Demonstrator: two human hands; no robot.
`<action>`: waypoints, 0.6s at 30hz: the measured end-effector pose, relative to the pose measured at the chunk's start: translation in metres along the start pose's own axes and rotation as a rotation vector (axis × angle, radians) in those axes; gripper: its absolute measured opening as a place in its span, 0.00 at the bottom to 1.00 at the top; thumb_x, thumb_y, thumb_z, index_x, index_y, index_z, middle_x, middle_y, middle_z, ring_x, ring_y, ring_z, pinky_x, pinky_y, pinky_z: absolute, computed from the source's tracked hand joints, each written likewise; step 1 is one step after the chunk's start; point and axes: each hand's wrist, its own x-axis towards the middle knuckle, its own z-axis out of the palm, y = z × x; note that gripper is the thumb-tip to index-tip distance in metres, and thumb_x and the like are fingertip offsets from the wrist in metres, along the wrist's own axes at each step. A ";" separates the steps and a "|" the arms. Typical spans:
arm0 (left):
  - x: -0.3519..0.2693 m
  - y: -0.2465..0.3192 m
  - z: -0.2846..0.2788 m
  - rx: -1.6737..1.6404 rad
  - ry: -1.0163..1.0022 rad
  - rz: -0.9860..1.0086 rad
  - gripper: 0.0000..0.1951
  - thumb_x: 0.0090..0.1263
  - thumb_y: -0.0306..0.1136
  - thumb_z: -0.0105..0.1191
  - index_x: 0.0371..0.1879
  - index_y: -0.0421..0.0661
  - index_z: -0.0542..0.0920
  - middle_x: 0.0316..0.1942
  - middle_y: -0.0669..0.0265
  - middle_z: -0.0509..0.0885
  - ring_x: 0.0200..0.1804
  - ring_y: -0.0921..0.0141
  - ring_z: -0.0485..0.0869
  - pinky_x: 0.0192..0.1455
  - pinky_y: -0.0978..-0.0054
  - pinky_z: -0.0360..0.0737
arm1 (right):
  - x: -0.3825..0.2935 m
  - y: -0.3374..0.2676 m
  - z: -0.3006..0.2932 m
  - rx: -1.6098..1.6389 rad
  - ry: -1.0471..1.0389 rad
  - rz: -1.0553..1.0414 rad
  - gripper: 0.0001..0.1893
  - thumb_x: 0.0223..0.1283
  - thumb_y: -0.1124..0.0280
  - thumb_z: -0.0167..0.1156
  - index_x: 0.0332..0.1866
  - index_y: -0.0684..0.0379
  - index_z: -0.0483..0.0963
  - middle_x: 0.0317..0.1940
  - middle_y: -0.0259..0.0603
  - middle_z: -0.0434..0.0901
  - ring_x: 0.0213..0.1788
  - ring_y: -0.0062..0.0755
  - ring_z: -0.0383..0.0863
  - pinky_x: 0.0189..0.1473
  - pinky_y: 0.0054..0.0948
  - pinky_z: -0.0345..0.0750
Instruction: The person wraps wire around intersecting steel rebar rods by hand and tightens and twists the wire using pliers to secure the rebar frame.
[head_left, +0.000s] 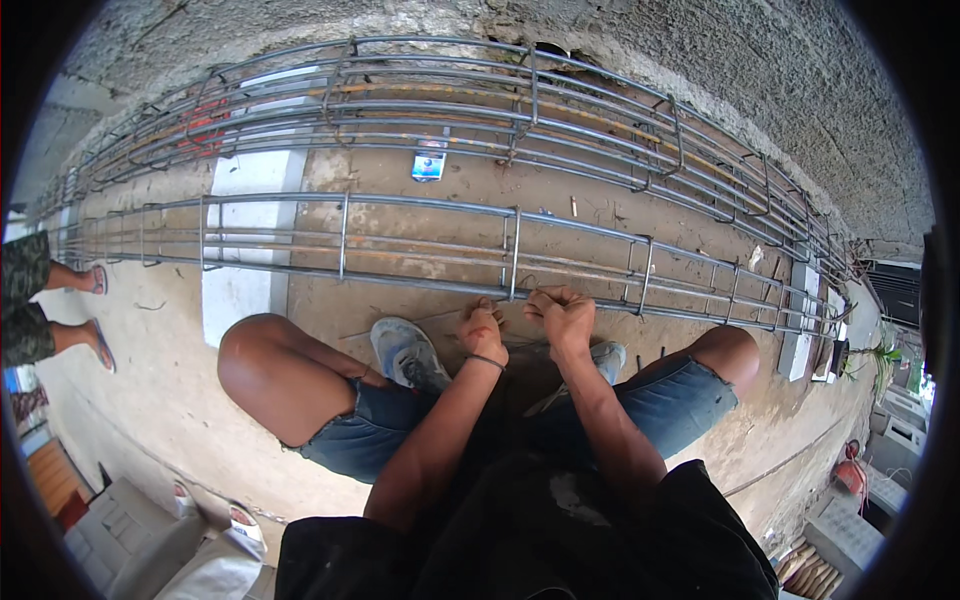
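Across the view in front of me runs a long rebar cage (420, 283) of steel bars with square stirrups. My left hand (481, 328) is just below its near bar, fingers curled, close to a stirrup (514, 255). Right beside it, my right hand (562, 311) has bent fingers at the same bar. Whether either hand holds something thin, such as a wire, cannot be made out. Beyond lies a second stack of rebar cages (450, 105), partly rusty, near the rough wall. A blue and white packet (428, 166) lies on the floor between the cages.
White blocks (251, 180) at the left and a pale block (799, 322) at the right lie under the cages. Another person's legs (75, 279) stand at the far left. A second person's sandalled feet (244, 517) are at the lower left. A rough wall (787, 97) rises behind.
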 end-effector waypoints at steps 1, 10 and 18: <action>0.010 -0.008 -0.004 -0.030 -0.042 0.047 0.06 0.65 0.32 0.55 0.37 0.45 0.78 0.28 0.67 0.80 0.26 0.73 0.77 0.21 0.77 0.74 | -0.004 -0.003 0.005 -0.003 -0.007 0.004 0.04 0.52 0.81 0.59 0.29 0.72 0.77 0.24 0.45 0.80 0.24 0.27 0.81 0.29 0.21 0.81; -0.001 0.002 -0.016 0.045 -0.196 0.258 0.05 0.61 0.27 0.60 0.32 0.40 0.82 0.23 0.69 0.80 0.23 0.78 0.76 0.21 0.80 0.73 | 0.016 -0.032 0.001 -0.191 -0.194 0.236 0.04 0.49 0.83 0.56 0.26 0.73 0.77 0.21 0.48 0.79 0.21 0.32 0.81 0.27 0.23 0.82; -0.014 0.003 -0.016 0.131 -0.331 0.351 0.05 0.61 0.22 0.58 0.35 0.36 0.82 0.25 0.66 0.81 0.23 0.77 0.77 0.23 0.81 0.76 | 0.032 -0.032 0.009 -0.691 -0.479 0.007 0.06 0.47 0.78 0.59 0.22 0.70 0.77 0.19 0.42 0.79 0.21 0.29 0.80 0.22 0.24 0.79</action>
